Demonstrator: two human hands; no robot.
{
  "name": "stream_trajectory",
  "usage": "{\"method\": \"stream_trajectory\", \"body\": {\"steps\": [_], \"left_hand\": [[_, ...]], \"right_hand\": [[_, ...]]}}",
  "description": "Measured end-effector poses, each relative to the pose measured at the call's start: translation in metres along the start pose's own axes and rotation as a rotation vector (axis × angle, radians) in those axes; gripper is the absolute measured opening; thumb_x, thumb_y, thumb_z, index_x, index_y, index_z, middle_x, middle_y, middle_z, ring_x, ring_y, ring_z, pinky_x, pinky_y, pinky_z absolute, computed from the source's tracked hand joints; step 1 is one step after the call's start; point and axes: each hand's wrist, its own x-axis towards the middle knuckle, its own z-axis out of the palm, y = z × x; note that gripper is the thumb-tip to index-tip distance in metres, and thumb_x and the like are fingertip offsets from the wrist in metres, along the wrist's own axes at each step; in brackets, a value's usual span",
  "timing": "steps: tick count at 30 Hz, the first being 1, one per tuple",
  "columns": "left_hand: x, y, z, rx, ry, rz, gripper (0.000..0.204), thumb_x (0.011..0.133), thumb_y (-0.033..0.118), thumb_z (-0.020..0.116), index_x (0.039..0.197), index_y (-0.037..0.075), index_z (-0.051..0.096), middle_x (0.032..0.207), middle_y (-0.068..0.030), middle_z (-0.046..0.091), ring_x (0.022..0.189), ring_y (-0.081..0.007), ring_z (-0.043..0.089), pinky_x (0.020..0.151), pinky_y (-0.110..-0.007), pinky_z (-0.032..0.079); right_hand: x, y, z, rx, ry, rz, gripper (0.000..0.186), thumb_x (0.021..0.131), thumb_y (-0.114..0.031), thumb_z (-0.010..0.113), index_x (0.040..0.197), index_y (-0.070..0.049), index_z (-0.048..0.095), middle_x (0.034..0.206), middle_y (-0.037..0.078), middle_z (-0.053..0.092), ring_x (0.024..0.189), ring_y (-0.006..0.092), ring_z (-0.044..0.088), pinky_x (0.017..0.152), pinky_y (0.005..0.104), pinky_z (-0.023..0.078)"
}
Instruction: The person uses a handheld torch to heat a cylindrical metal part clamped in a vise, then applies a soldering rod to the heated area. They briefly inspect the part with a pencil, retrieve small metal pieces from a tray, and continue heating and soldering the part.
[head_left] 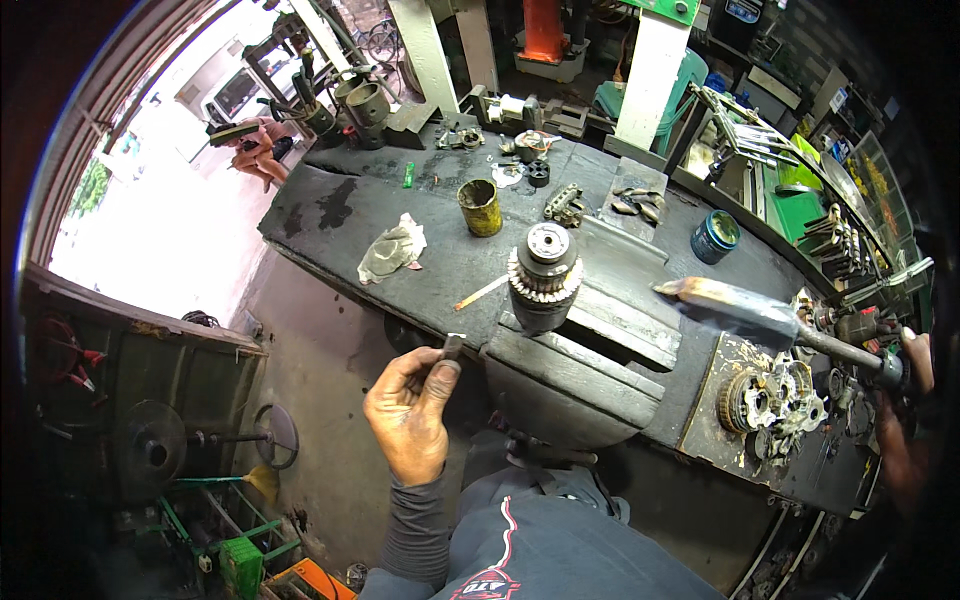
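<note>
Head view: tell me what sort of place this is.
Probably a repair workshop: the stained workbench carries a big vise and loose metal parts.

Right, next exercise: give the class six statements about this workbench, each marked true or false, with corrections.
1. The left hand pinches a small dark piece. True.
2. The right hand is empty. False: it holds a long-handled tool.
3. A yellowish can stands on the bench. True.
4. The cylindrical metal part lies on its side. False: it stands upright at the vise.
5. The blue tin is right of the yellowish can. True.
6. The pale rag hangs from the vise. False: it lies on the bench.
</note>
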Motion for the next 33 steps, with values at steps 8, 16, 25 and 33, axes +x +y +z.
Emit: {"method": "stream_trajectory", "body": {"steps": [8, 16, 25, 33], "left_hand": [[0.077, -0.035, -0.088, -0.081, -0.005, -0.027, 0.018, 0.095, 0.006, 0.074, 0.108, -0.005, 0.069, 0.089, -0.0060, 0.070, 0.077, -0.0116, 0.063, 0.074, -0.026, 0.053], [0.179, -0.100, -0.201, -0.008, -0.195, -0.108, 0.014, 0.092, 0.001, 0.076, 0.104, -0.005, 0.072, 0.089, -0.0030, 0.071, 0.079, -0.0073, 0.062, 0.073, -0.022, 0.051], [0.311, -0.207, -0.164, 0.564, -0.395, 0.047, 0.016, 0.083, 0.009, 0.080, 0.096, 0.001, 0.076, 0.086, -0.0130, 0.073, 0.075, -0.0241, 0.070, 0.073, -0.035, 0.054], [0.371, -0.260, -0.144, 0.732, -0.638, 0.150, 0.012, 0.082, 0.009, 0.075, 0.093, 0.003, 0.076, 0.088, -0.0165, 0.069, 0.082, -0.0335, 0.068, 0.077, -0.041, 0.053]], "right_hand": [[-0.099, 0.002, -0.008, -0.070, -0.037, 0.309, 0.052, 0.083, -0.012, 0.076, 0.131, 0.005, 0.065, 0.122, 0.019, 0.066, 0.112, 0.0283, 0.062, 0.104, 0.0367, 0.043], [-0.094, -0.164, 0.047, 0.166, 0.176, 0.656, 0.047, 0.091, -0.015, 0.073, 0.131, 0.008, 0.063, 0.125, 0.014, 0.067, 0.118, 0.0209, 0.060, 0.109, 0.0356, 0.040], [-0.006, -0.333, 0.187, 0.248, 0.210, 0.959, 0.038, 0.084, -0.006, 0.080, 0.119, 0.004, 0.069, 0.103, 0.010, 0.071, 0.095, 0.0189, 0.065, 0.091, 0.0318, 0.050], [0.073, -0.305, 0.326, -0.322, 0.048, 0.629, 0.038, 0.083, -0.020, 0.078, 0.117, -0.007, 0.068, 0.086, 0.010, 0.064, 0.078, 0.0324, 0.065, 0.064, 0.0457, 0.050]]}}
